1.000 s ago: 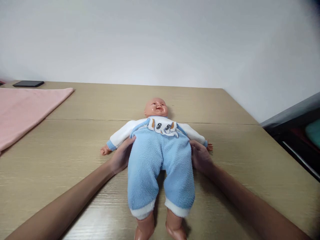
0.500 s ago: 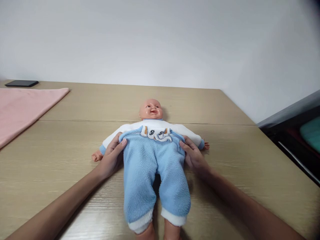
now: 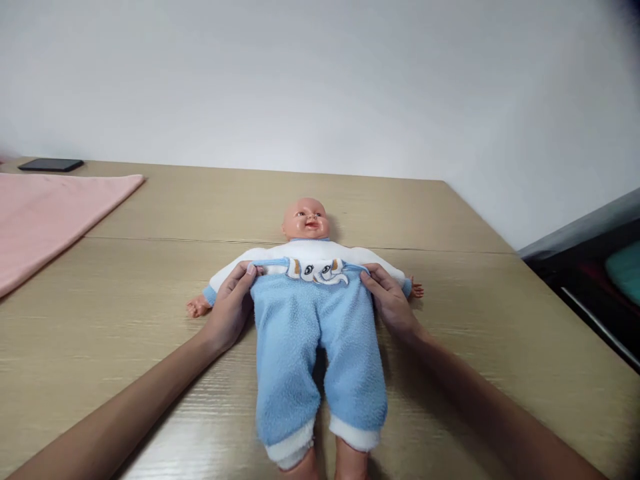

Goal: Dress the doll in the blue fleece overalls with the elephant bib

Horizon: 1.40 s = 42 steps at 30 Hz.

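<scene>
A baby doll (image 3: 306, 217) lies on its back on the wooden table, its head toward the wall and arms spread. It wears a white long-sleeved top (image 3: 240, 263) with blue cuffs. Blue fleece overalls (image 3: 320, 320) with an elephant face on the bib and white leg cuffs cover its legs and lower body. My left hand (image 3: 235, 303) pinches the overalls' upper edge on the left side. At the opposite side my right hand (image 3: 393, 300) grips the same edge, thumb on top. Between both hands the edge is drawn out sideways. The doll's feet are cut off by the frame.
A pink cloth (image 3: 60, 220) covers the table's left side, with a flat black device (image 3: 51, 165) behind it. The wooden table (image 3: 475, 320) has a seam across it. A dark object with a teal part (image 3: 625, 270) stands beyond the right edge.
Both hands have raised the overalls' upper edge a little and pulled it straighter. The left hand's thumb now sits higher on it. The whole view has shifted slightly.
</scene>
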Each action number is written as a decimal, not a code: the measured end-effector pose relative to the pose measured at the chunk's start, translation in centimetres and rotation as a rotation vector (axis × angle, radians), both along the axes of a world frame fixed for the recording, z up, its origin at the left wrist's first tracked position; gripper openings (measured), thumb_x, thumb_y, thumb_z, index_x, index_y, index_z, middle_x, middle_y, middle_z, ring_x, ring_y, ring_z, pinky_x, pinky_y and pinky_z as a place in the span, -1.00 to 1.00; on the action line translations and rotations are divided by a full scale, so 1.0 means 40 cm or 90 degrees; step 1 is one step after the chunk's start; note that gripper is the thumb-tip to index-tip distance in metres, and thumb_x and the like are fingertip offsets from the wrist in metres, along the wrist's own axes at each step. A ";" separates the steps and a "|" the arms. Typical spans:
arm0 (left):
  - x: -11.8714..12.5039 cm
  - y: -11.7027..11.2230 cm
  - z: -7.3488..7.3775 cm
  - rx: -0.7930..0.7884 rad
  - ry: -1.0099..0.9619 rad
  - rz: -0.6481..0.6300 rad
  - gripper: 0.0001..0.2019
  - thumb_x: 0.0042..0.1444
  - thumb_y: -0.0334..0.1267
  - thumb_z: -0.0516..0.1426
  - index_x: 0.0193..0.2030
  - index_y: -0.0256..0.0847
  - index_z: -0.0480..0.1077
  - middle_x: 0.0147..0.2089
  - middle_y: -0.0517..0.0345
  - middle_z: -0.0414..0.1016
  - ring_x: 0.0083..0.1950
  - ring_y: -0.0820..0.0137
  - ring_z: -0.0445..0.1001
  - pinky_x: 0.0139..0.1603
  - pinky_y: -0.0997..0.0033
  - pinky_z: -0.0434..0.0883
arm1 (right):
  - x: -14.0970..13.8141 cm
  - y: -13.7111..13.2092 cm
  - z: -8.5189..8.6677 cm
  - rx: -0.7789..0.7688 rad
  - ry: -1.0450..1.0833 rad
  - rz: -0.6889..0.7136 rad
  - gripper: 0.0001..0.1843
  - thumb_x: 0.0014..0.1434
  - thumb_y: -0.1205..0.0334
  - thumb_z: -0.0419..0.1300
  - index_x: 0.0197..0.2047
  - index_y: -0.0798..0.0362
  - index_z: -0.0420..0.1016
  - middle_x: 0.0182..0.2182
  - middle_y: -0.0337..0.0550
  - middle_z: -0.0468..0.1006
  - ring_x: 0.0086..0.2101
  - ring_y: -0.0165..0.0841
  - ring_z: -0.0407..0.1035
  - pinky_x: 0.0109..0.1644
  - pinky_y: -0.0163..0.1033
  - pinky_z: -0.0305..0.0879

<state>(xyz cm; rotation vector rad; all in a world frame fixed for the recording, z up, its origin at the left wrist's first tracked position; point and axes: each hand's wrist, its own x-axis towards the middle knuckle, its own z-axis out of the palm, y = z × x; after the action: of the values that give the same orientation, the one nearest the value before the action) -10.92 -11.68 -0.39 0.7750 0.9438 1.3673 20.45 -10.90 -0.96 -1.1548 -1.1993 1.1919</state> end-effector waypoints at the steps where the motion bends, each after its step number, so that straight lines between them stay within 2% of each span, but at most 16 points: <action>1: 0.001 0.002 -0.005 0.003 0.006 0.002 -0.59 0.18 0.11 0.51 -0.19 -0.16 0.55 -0.27 0.25 0.46 -0.28 0.41 0.32 -0.23 0.48 0.33 | 0.000 0.000 -0.002 0.003 -0.009 -0.003 -0.63 0.27 -0.21 0.47 -0.16 -0.10 0.63 -0.29 -0.30 0.54 -0.23 -0.27 0.35 -0.05 -0.19 0.32; 3: 0.004 0.005 -0.011 0.025 0.055 0.017 -0.59 0.23 0.15 0.48 -0.16 -0.15 0.55 -0.25 0.25 0.49 -0.25 0.39 0.35 -0.19 0.45 0.33 | -0.003 -0.007 0.003 0.022 -0.037 -0.022 -0.66 0.30 -0.18 0.46 -0.12 -0.10 0.67 -0.22 -0.25 0.61 -0.13 -0.22 0.42 0.08 -0.15 0.35; 7: 0.011 -0.005 -0.002 0.104 0.196 0.077 -0.56 0.28 0.22 0.42 -0.15 -0.13 0.56 -0.22 0.21 0.53 -0.17 0.31 0.39 -0.08 0.40 0.34 | -0.022 -0.036 0.030 0.101 -0.138 -0.118 -0.69 0.41 -0.05 0.37 0.13 -0.15 0.65 0.11 -0.10 0.67 0.11 -0.12 0.50 0.35 0.01 0.33; 10: 0.014 -0.016 0.006 0.167 0.261 0.119 -0.68 0.39 0.10 0.36 -0.15 -0.11 0.54 -0.18 0.18 0.53 -0.10 0.27 0.41 0.02 0.37 0.34 | -0.047 -0.046 0.067 0.184 -0.241 -0.155 -0.68 0.46 0.03 0.30 0.23 -0.17 0.55 0.24 -0.05 0.60 0.20 -0.07 0.46 0.39 0.12 0.32; 12: 0.013 -0.021 0.005 0.198 0.292 0.148 -0.77 0.45 0.00 0.32 -0.12 -0.09 0.53 -0.15 0.16 0.51 -0.07 0.25 0.42 0.05 0.35 0.33 | -0.069 -0.039 0.109 0.254 -0.315 -0.140 -0.72 0.50 0.06 0.26 0.21 -0.16 0.52 0.22 -0.03 0.59 0.22 -0.04 0.44 0.39 0.15 0.31; 16: 0.007 -0.021 -0.006 0.243 0.321 0.191 -0.88 0.48 -0.10 0.28 -0.08 -0.05 0.53 -0.13 0.15 0.45 -0.09 0.23 0.37 0.03 0.31 0.30 | -0.132 0.018 0.231 0.383 -0.452 0.003 -0.87 0.50 0.14 0.22 0.06 -0.13 0.57 0.00 -0.07 0.69 0.07 -0.05 0.53 0.26 0.09 0.36; 18: 0.006 -0.021 -0.007 0.255 0.322 0.204 -0.86 0.47 -0.10 0.29 -0.12 -0.06 0.55 -0.16 0.15 0.42 -0.12 0.23 0.35 0.00 0.30 0.29 | -0.176 0.065 0.289 0.401 -0.504 0.111 -0.88 0.49 0.17 0.22 -0.02 -0.11 0.60 -0.05 -0.10 0.72 0.03 -0.05 0.56 0.21 0.07 0.36; 20: 0.006 -0.021 -0.004 0.256 0.313 0.210 -0.85 0.46 -0.08 0.30 -0.13 -0.06 0.57 -0.20 0.16 0.40 -0.15 0.23 0.33 -0.04 0.28 0.28 | -0.227 0.122 0.324 0.388 -0.545 0.227 -0.85 0.48 0.15 0.22 -0.03 -0.08 0.64 -0.03 -0.08 0.75 0.04 -0.04 0.58 0.18 0.05 0.37; 23: 0.007 -0.023 0.001 0.259 0.298 0.201 -0.85 0.48 -0.07 0.29 -0.07 -0.06 0.59 -0.23 0.19 0.37 -0.19 0.25 0.32 -0.09 0.26 0.27 | -0.317 0.217 0.325 0.366 -0.593 0.364 -0.79 0.47 0.17 0.22 -0.03 -0.09 0.71 -0.02 -0.09 0.79 0.05 -0.02 0.60 0.14 0.03 0.38; 25: 0.007 -0.023 0.001 0.262 0.287 0.188 -0.84 0.50 -0.06 0.27 -0.05 -0.06 0.59 -0.25 0.21 0.34 -0.21 0.28 0.30 -0.08 0.25 0.28 | -0.379 0.278 0.300 0.373 -0.586 0.463 -0.77 0.41 0.24 0.26 -0.01 -0.13 0.76 -0.07 -0.13 0.81 -0.02 -0.06 0.63 0.05 -0.03 0.42; 27: 0.006 -0.021 -0.003 0.269 0.280 0.178 -0.82 0.51 -0.05 0.26 -0.03 -0.07 0.59 -0.26 0.22 0.33 -0.21 0.29 0.31 -0.07 0.26 0.29 | -0.440 0.323 0.270 0.420 -0.586 0.578 -0.73 0.25 0.30 0.41 0.00 -0.15 0.79 -0.09 -0.17 0.82 -0.08 -0.11 0.65 -0.02 -0.11 0.46; 29: 0.005 -0.016 -0.008 0.304 0.282 0.179 -0.82 0.53 -0.05 0.25 -0.01 -0.08 0.58 -0.26 0.24 0.36 -0.23 0.32 0.30 -0.09 0.28 0.29 | -0.493 0.345 0.249 0.431 -0.668 0.710 -0.63 0.19 0.33 0.46 0.08 -0.10 0.76 0.01 -0.13 0.80 -0.06 -0.14 0.66 -0.05 -0.16 0.47; 32: 0.004 -0.010 -0.017 0.361 0.291 0.183 -0.85 0.55 -0.12 0.23 -0.01 -0.11 0.55 -0.28 0.26 0.36 -0.25 0.37 0.28 -0.13 0.33 0.28 | -0.545 0.339 0.239 0.411 -0.815 0.834 -0.72 0.32 0.35 0.39 0.09 0.06 0.70 0.04 0.00 0.76 -0.02 -0.15 0.64 -0.01 -0.17 0.45; 35: 0.003 -0.010 -0.025 0.369 0.293 0.174 -0.88 0.57 -0.18 0.21 0.01 -0.13 0.56 -0.29 0.28 0.31 -0.26 0.41 0.27 -0.15 0.36 0.28 | -0.552 0.317 0.249 0.412 -0.859 0.828 -0.85 0.39 0.33 0.33 0.01 0.12 0.65 -0.03 0.03 0.72 -0.08 -0.15 0.60 -0.06 -0.17 0.38; 38: 0.003 -0.016 -0.031 0.395 0.294 0.153 -0.89 0.57 -0.21 0.21 0.04 -0.12 0.57 -0.30 0.29 0.30 -0.27 0.44 0.29 -0.15 0.39 0.32 | -0.520 0.305 0.268 0.402 -0.826 0.752 -0.78 0.44 0.28 0.25 0.11 0.09 0.57 0.01 0.02 0.70 -0.13 -0.18 0.57 -0.13 -0.19 0.32; 42: 0.001 -0.028 -0.029 0.460 0.329 0.125 -0.94 0.54 -0.26 0.24 0.04 -0.13 0.56 -0.39 0.37 0.25 -0.41 0.51 0.24 -0.33 0.44 0.24 | -0.444 0.307 0.292 0.397 -0.692 0.660 -0.64 0.38 0.34 0.20 0.21 0.03 0.50 0.00 -0.05 0.70 -0.09 -0.20 0.56 -0.03 -0.21 0.33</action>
<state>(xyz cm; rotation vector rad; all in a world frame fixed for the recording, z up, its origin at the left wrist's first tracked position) -10.86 -12.78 -1.53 1.6769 0.9274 1.7448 2.69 1.37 10.74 -0.6091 -2.9738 0.6506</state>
